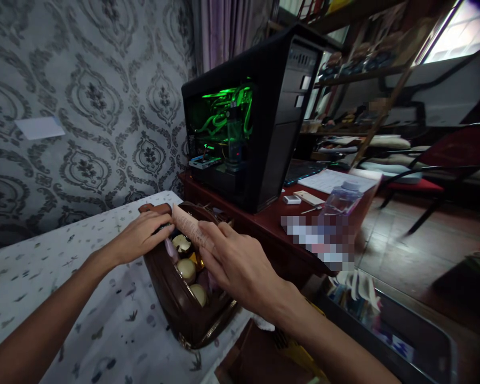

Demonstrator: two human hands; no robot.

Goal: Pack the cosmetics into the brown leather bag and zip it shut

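Brown pouch (176,309) sits wide open at lower centre of the frame, on the table (44,256) with its white patterned cloth. Left hand (142,237) is on the pouch's far rim, grip closed around the edge. Right hand (236,266) comes in over the opening, and its grip looks pinched on a paper slip (188,225), though the thumb is hidden. Pale round items (186,269) show inside the pouch, just below the fingers. Green-lit computer case (264,122) stands at upper centre.
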